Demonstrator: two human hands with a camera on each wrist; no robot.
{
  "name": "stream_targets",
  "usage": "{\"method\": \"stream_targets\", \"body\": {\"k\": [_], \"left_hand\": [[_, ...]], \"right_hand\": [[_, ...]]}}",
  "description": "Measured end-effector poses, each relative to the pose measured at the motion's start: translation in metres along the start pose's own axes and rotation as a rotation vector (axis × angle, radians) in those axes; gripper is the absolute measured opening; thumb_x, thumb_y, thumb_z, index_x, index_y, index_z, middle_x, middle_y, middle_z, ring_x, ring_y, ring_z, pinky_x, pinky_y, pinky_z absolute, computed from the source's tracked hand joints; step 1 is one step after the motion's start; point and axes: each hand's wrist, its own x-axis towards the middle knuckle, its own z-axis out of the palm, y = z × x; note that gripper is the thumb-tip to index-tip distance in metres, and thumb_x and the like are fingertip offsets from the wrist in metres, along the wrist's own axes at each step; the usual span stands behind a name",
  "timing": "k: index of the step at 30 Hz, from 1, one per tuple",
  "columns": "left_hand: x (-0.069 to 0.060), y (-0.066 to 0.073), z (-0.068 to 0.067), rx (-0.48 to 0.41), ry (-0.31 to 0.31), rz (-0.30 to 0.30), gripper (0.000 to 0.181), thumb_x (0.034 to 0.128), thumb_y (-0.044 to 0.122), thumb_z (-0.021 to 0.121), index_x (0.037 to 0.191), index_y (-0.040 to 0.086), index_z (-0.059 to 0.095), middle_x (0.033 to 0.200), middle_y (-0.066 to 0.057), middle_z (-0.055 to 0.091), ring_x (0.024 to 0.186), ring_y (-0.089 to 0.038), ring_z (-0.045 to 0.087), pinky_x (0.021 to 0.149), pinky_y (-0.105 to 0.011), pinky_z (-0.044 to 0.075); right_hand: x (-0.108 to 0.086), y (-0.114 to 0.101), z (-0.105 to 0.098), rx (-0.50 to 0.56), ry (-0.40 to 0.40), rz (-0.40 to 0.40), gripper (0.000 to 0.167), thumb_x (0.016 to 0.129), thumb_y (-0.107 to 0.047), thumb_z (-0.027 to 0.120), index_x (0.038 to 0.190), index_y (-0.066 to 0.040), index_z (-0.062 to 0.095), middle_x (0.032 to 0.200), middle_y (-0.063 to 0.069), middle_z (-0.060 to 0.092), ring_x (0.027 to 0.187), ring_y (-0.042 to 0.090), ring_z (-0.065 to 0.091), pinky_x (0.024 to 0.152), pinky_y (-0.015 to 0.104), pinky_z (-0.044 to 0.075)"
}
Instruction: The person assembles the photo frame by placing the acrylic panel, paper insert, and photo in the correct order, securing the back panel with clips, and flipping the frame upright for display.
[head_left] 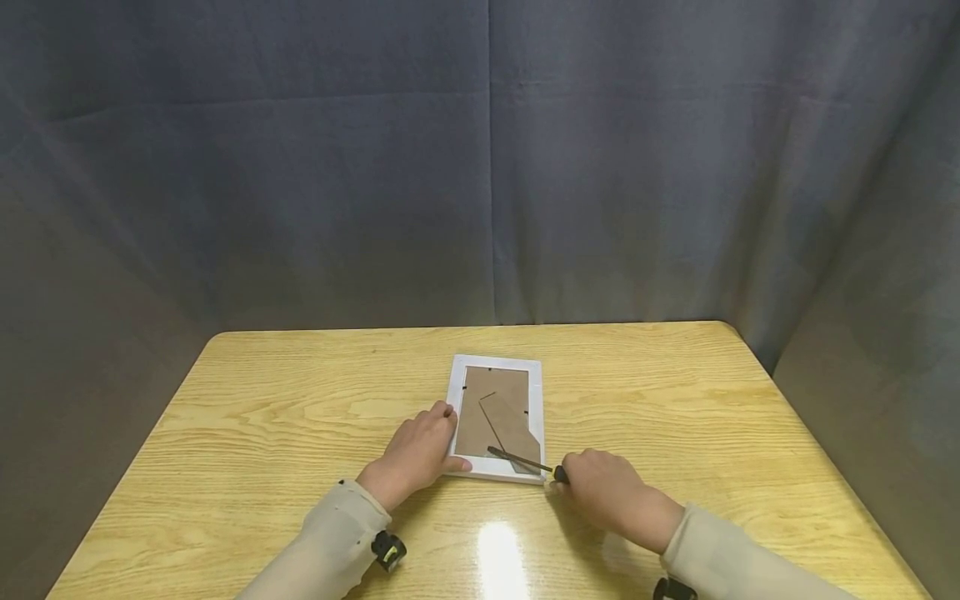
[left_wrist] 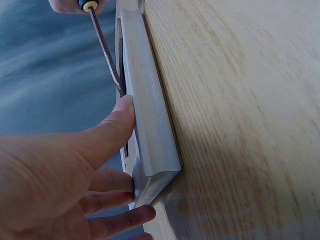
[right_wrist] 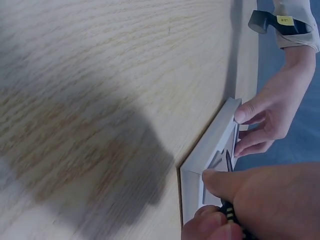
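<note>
A white picture frame (head_left: 495,362) lies back side up on the table, its brown backing board (head_left: 474,425) showing. A slanted brown flap, like an easel leg, reaches over the frame's lower right corner. My left hand (head_left: 420,446) holds the lower left corner, thumb on the near rim and fingers along the left side. In my right hand (head_left: 606,492) is a screwdriver (head_left: 525,460), gripped by its black and yellow handle. Its metal shaft points left across the lower part of the back; in the left wrist view the tip is close to my left thumb.
Small dark tabs (head_left: 526,412) stand along the inner edges of the frame. The wood-grain table (head_left: 300,392) extends on both sides. Grey curtains (head_left: 337,208) hang behind and beside it. A dark camera (head_left: 388,548) is strapped to the left wrist.
</note>
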Motion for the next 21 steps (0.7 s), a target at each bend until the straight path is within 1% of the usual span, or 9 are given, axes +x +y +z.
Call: {"method": "stream_targets", "body": {"k": [2, 5, 9, 11, 17, 21], "left_hand": [[0.0, 0.0, 0.0, -0.003, 0.0, 0.0, 0.075, 0.08, 0.04, 0.083, 0.134, -0.007, 0.06, 0.135, -0.018, 0.059, 0.107, -0.032, 0.065, 0.09, -0.047, 0.056], [0.0, 0.0, 0.0, -0.001, -0.001, -0.001, 0.075, 0.0801, 0.04, 0.083, 0.134, -0.007, 0.06, 0.135, -0.018, 0.059, 0.108, -0.032, 0.064, 0.09, -0.046, 0.056], [0.0, 0.001, -0.001, -0.005, 0.0, 0.001, 0.075, 0.0802, 0.04, 0.083, 0.134, -0.007, 0.06, 0.136, -0.018, 0.059, 0.108, -0.032, 0.064, 0.09, -0.046, 0.056], [0.0, 0.001, -0.001, -0.008, 0.002, 0.004, 0.075, 0.0801, 0.039, 0.084, 0.134, -0.007, 0.06, 0.135, -0.018, 0.059, 0.108, -0.032, 0.065, 0.09, -0.046, 0.056], [0.0, 0.001, 0.0, -0.01, 0.005, 0.01, 0.075, 0.0802, 0.039, 0.084, 0.134, -0.008, 0.059, 0.135, -0.019, 0.059, 0.108, -0.032, 0.065, 0.091, -0.047, 0.056], [0.0, 0.001, 0.0, -0.016, 0.0, 0.006, 0.076, 0.0803, 0.039, 0.084, 0.134, -0.008, 0.059, 0.136, -0.019, 0.058, 0.109, -0.032, 0.064, 0.092, -0.047, 0.056]], "right_hand": [[0.0, 0.001, -0.002, 0.014, -0.006, 0.0, 0.034, 0.093, -0.022, 0.072, 0.067, -0.011, 0.053, 0.061, 0.003, 0.049, 0.058, 0.016, 0.043, 0.049, 0.032, 0.034], [-0.001, 0.002, -0.005, 0.017, 0.0, 0.005, 0.035, 0.094, -0.021, 0.071, 0.067, -0.012, 0.051, 0.062, 0.003, 0.049, 0.059, 0.016, 0.044, 0.05, 0.032, 0.037], [-0.002, 0.004, -0.01, 0.04, 0.007, 0.01, 0.04, 0.094, -0.022, 0.071, 0.064, -0.014, 0.046, 0.059, -0.001, 0.044, 0.057, 0.015, 0.042, 0.049, 0.031, 0.035], [-0.002, 0.005, -0.011, 0.05, 0.006, 0.006, 0.043, 0.095, -0.023, 0.07, 0.062, -0.016, 0.044, 0.057, -0.003, 0.04, 0.055, 0.013, 0.04, 0.048, 0.029, 0.033], [-0.004, 0.01, -0.015, 0.044, 0.007, 0.023, 0.045, 0.096, -0.027, 0.068, 0.062, -0.017, 0.041, 0.057, -0.004, 0.038, 0.054, 0.012, 0.037, 0.048, 0.027, 0.031], [-0.005, 0.015, -0.018, 0.06, -0.001, 0.037, 0.045, 0.098, -0.028, 0.067, 0.063, -0.017, 0.041, 0.057, -0.005, 0.036, 0.053, 0.011, 0.035, 0.047, 0.025, 0.029]]}}
